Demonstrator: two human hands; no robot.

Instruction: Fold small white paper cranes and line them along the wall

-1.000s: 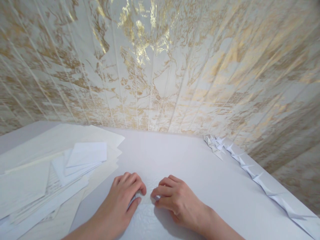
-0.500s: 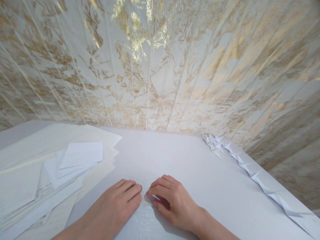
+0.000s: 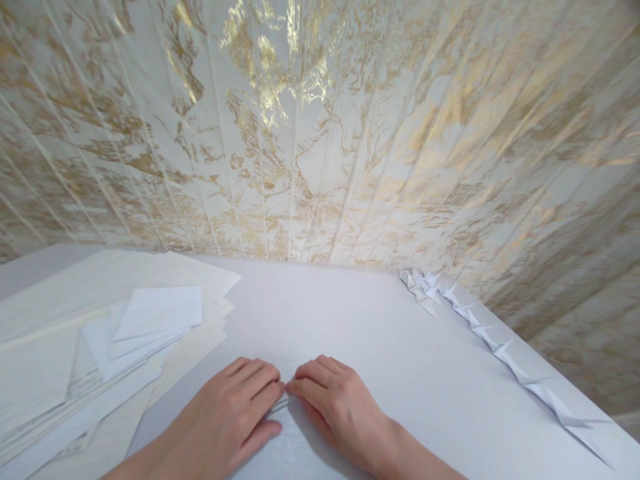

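Note:
A small piece of folded white paper [image 3: 283, 404] lies low over the table between my two hands, and most of it is covered by them. My left hand [image 3: 240, 410] has its fingers bent together on the paper's left part, its thumb showing below them. From the other side, my right hand [image 3: 337, 400] pinches the paper's right end with curled fingers, knuckles up. The fingertips of both hands almost meet above it.
On the left, white paper squares [image 3: 163, 310] lie on large pale sheets [image 3: 210, 283] and printed strips. A row of folded paper cranes [image 3: 505, 350] runs along the white table's [image 3: 310, 307] right edge. Patterned gold-and-white curtain [image 3: 300, 133] hangs behind.
My left thumb has come out from under the hand, and a thin paper edge now shows between the hands. My right fingers have closed in. The view has shifted slightly.

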